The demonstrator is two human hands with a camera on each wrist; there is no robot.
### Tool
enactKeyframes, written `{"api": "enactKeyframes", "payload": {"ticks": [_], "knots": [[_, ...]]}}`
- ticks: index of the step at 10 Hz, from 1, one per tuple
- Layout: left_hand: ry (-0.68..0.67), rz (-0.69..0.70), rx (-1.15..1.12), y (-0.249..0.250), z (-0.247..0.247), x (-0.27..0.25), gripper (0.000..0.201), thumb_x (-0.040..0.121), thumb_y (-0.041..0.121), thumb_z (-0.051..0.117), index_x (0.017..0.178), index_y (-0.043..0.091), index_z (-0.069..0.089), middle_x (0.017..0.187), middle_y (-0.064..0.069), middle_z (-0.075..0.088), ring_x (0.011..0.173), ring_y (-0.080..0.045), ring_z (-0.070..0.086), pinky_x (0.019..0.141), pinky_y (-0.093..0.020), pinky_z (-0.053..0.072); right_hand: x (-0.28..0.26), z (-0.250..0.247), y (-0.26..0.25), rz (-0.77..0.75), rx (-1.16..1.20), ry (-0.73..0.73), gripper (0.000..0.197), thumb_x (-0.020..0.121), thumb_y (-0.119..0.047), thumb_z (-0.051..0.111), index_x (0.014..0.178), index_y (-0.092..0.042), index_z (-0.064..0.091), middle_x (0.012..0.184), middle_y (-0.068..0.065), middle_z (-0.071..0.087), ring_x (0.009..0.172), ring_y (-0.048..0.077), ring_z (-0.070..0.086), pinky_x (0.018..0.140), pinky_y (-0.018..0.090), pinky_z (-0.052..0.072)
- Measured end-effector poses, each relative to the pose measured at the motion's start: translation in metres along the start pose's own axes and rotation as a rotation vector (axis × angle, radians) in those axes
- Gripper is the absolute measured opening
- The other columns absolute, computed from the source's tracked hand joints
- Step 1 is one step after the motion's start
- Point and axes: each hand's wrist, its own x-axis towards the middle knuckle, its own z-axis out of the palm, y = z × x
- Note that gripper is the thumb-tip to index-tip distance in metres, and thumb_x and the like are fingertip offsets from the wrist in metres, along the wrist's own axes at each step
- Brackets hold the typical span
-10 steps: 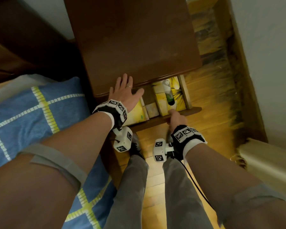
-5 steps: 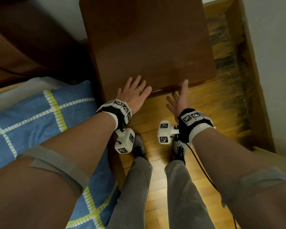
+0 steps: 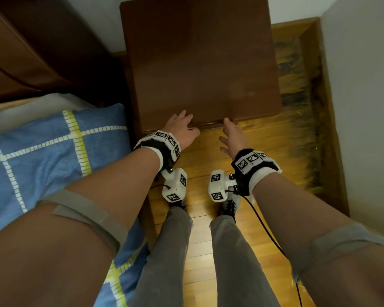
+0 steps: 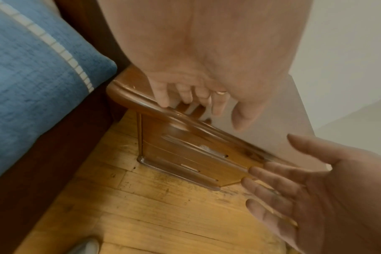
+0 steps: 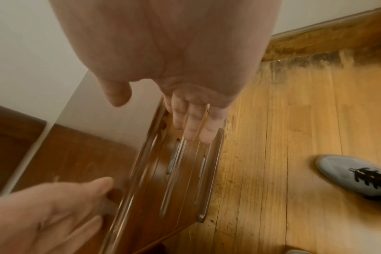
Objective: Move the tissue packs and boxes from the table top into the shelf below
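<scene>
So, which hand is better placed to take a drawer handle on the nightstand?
Right, probably. The right hand is open in front of the nightstand, its fingers pointing over the drawer front, close to a handle. The left hand rests its fingers on the top edge, above the drawers.

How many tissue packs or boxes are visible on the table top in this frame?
0. None shows on the table top, and neither left hand nor right hand holds one; any in the shelf below are hidden.

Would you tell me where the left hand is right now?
In the head view, the left hand rests on the table top's front edge, beside the blue pillow, left of the right hand.
</scene>
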Motion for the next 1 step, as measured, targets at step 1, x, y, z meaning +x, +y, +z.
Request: {"api": "enactKeyframes", "payload": {"ticks": [1], "knots": [[0.043,-0.052,-0.121,0.0058,-0.0011,-0.0291,0.056,0.096,0.033,0.049,0.150,0.026,0.033,0.166,0.001,0.008,0.149,-0.028,0.022,0.107,-0.031,0.032,-0.0154,-0.0127,-0.0002,-0.024,-0.179,0.029,0.070,0.084,-0.044,0.067,0.145,-0.023,0.040,0.144,0.008,0.050,0.127,0.028,0.052,0.105,0.050,0.044]]}}
